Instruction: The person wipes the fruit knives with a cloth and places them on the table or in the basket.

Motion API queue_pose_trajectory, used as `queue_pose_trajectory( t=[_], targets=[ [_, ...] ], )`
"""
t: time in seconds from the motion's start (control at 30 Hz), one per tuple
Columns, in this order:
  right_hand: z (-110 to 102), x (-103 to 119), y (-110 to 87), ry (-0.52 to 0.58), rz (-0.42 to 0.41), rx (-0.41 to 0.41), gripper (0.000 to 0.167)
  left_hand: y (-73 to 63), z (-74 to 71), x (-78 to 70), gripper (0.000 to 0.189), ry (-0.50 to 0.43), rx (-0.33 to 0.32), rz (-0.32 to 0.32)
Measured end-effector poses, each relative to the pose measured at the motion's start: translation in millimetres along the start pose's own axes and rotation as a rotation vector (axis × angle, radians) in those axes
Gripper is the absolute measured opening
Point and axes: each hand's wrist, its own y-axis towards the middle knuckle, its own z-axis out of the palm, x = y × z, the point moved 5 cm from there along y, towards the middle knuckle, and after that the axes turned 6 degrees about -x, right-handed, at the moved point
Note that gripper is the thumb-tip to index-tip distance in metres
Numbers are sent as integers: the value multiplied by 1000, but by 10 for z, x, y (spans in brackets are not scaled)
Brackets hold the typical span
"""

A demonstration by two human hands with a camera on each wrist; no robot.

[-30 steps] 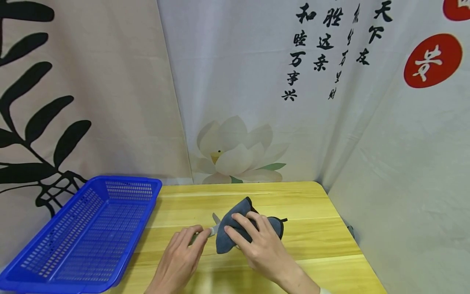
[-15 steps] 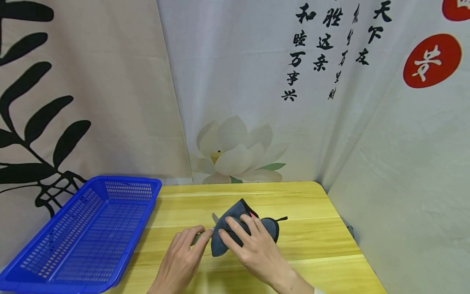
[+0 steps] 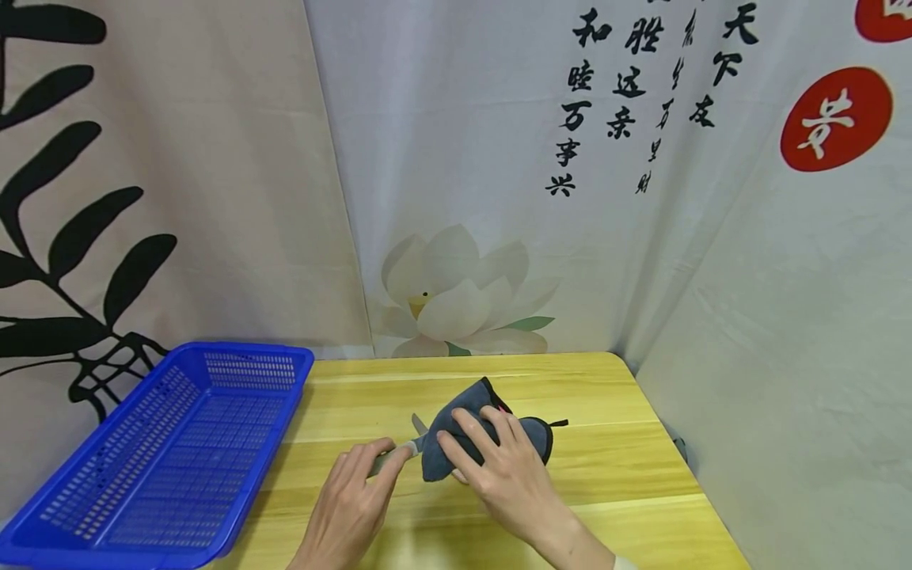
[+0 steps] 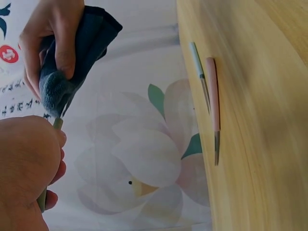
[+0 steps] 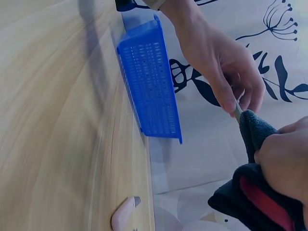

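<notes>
My left hand [image 3: 351, 492] grips the grey-green handle of a knife [image 3: 388, 459]. A dark blue cloth [image 3: 456, 423] with black edging is folded over its blade, most of which is hidden. From above, my right hand [image 3: 509, 475] pinches the cloth around it, fingers bent; a pink inner side of the cloth [image 5: 264, 204] shows in the right wrist view. The left wrist view has the handle [image 4: 58, 123] running straight into the cloth [image 4: 89, 43], both raised off the table. Below lie a pink-handled knife [image 4: 213, 96] and a slim tool with a pale green handle [image 4: 197, 60].
A blue plastic basket [image 3: 245, 475] with mesh walls stands on the left side of the wooden table [image 3: 606, 443]. Printed curtains [image 3: 499, 158] hang right behind the table and along its right side. A grey blade [image 3: 419, 423] peeks out behind the cloth.
My right hand slid the cloth left toward my left hand, then back right along the knife, baring a bit of metal by the handle. My left hand has barely moved.
</notes>
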Motion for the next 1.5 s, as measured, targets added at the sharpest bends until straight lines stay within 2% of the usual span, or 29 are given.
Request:
queue_pose_trajectory(
  t=[0.07, 0.37, 0.43, 0.6, 0.93, 1.13, 1.37, 1.5],
  targets=[
    [1, -39, -17, -6, 8, -2, 32, 0, -2, -2, 49, -3, -5, 1],
    [0, -242, -103, -22, 42, 2, 66, 12, 2, -5, 47, 9, -22, 22],
    [-2, -282, -126, -30, 49, 5, 64, 11, 6, -3, 47, 6, -20, 21],
    [-3, -369, -174, -39, 61, 4, 47, 5, 9, -1, 48, -13, -11, 13],
    [-27, -555, -262, -68, 147, 25, 51, 13, -26, 45, 47, -57, -46, -12],
    [-84, -450, -184, -5, 113, -72, 43, -9, -11, 61, 50, -35, -9, -21],
    [-66, -222, -53, 42, 39, -66, 47, -12, 0, 60, 51, -40, 8, -28],
    [-43, -88, 21, 56, -30, -114, 40, -2, -1, 55, 51, -38, 3, -19]
  ],
)
